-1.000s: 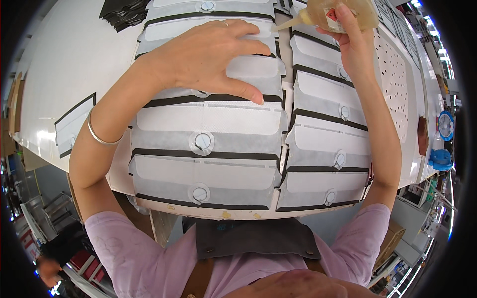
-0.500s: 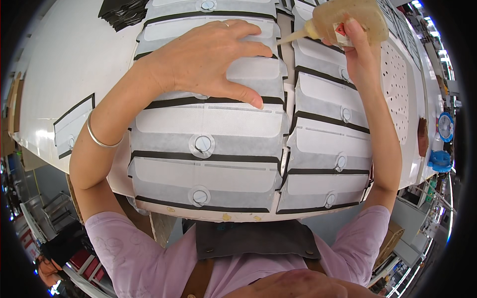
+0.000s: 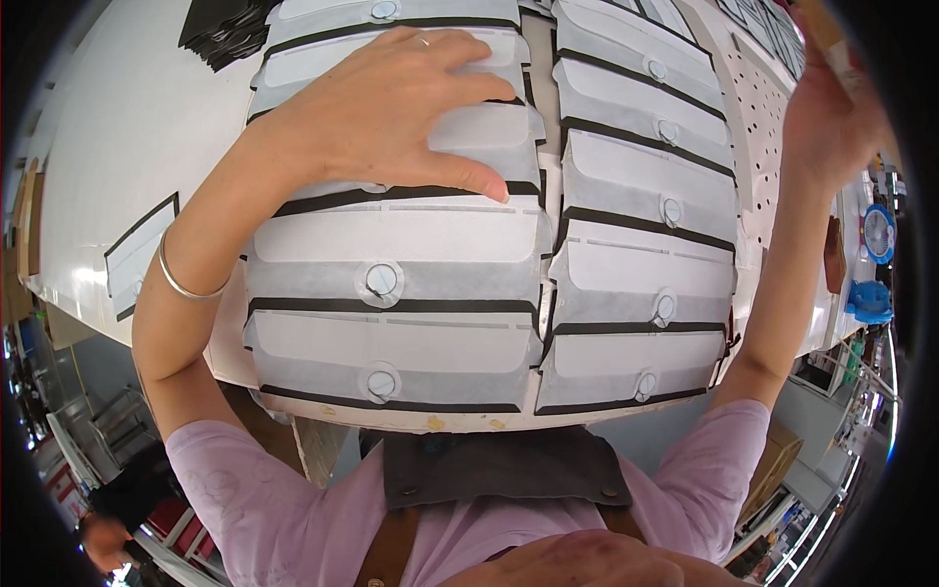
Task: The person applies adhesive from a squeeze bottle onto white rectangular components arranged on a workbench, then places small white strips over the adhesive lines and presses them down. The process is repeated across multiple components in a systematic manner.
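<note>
The left column of panels (image 3: 391, 235), a run of overlapping white-and-grey pieces with black edge strips and round discs, serves as the reference. Well to its left, a single panel (image 3: 143, 256) with a dark border lies on the white table (image 3: 88, 127). A silver bangle (image 3: 186, 277) encircles the left forearm, just beside the column's left edge. A stack of black sheets (image 3: 225, 31) sits near the column's upper left. The left hand (image 3: 401, 117) lies palm down over the upper part of the column, wide open with thumb and fingers spread, gripping nothing; panels show between its fingers and below its thumb. Just to the right of the column, across a narrow pale gap, runs the right column of panels (image 3: 636, 186). Farther right of the reference is a perforated board (image 3: 763, 147). The right hand (image 3: 831, 122) is raised well to the column's upper right, its fingers curled around a blurred tan object (image 3: 829, 27), probably a bottle, partly cut off by the dark rim.
</note>
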Available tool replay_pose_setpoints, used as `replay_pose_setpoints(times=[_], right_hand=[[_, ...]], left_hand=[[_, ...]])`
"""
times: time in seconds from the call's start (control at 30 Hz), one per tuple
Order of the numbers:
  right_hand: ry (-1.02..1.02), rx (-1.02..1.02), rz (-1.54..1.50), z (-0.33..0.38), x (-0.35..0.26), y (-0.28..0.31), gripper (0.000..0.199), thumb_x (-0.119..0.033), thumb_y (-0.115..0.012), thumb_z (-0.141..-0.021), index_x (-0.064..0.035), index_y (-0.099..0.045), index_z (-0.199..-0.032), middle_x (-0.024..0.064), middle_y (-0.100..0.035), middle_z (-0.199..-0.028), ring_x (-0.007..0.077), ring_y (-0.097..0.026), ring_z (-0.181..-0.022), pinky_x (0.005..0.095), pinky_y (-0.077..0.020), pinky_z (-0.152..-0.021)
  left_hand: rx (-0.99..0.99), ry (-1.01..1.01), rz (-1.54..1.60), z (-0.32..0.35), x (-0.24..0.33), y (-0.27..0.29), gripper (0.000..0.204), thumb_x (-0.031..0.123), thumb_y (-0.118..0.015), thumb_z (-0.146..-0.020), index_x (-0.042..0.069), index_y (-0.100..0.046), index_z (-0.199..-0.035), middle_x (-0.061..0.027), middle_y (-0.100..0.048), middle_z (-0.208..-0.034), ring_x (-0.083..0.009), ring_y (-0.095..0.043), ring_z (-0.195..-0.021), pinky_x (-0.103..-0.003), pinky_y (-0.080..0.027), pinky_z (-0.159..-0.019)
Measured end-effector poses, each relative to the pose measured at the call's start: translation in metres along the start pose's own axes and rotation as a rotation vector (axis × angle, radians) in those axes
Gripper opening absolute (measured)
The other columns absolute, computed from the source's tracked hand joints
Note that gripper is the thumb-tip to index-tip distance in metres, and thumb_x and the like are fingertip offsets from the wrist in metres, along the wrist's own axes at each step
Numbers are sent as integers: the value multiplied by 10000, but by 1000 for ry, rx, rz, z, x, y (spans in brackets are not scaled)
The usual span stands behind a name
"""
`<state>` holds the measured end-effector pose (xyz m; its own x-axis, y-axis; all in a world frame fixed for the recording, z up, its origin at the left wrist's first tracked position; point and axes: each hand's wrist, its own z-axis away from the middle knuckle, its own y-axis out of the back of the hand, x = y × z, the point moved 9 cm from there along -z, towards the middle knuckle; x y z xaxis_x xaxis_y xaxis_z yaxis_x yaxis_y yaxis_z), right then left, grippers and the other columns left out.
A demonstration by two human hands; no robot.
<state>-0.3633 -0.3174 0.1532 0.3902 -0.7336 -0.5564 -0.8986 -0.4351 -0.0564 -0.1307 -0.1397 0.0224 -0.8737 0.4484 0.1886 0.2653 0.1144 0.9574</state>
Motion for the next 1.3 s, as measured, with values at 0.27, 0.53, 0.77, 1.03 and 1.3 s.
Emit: replay_pose_setpoints(times=[0.27,0.53,0.77,1.03,1.3], right_hand=[[-555,-232,-23,91,81,21,455,-329,-587,-1055,-12,-529,-1377,111,-647,-1274,235,-653,-1174,472,-593,-938],[-638,-267,-59,108,89,8,458,-306,-666,-1012,-31,-535,-1354,80,-617,-1268,201,-637,-1152,432,-589,-935],[-588,-235,-46,105,118,25,405,-213,-675,-999,-39,-549,-1342,50,-612,-1250,153,-578,-1187,369,-464,-1063],[-414,-402,219,101,80,-3,389,-211,-691,-995,-38,-571,-1323,59,-613,-1257,185,-635,-1098,407,-532,-1006],[-410,8,-698,20,28,51,528,-234,-742,-954,-18,-512,-1378,199,-532,-1392,345,-590,-1245,474,-580,-957]], left_hand=[[103,-155,52,-25,33,-2,765,649,-789,-747,85,-686,-1253,-88,-577,-1150,-319,-525,-1185,-483,-367,-1121],[70,-162,0,-31,35,-9,822,739,-729,-733,97,-693,-1245,-79,-519,-1044,-287,-524,-1099,-518,-329,-1148],[53,-136,1,-32,37,-12,862,775,-728,-702,115,-689,-1255,-68,-490,-998,-269,-525,-1061,-556,-291,-1179],[50,-119,-27,-32,38,-11,886,799,-704,-700,108,-690,-1253,-63,-489,-982,-267,-523,-1054,-560,-288,-1181],[71,-169,0,-27,39,-4,778,702,-750,-731,127,-686,-1251,-69,-540,-1024,-287,-545,-1064,-535,-320,-1158]])
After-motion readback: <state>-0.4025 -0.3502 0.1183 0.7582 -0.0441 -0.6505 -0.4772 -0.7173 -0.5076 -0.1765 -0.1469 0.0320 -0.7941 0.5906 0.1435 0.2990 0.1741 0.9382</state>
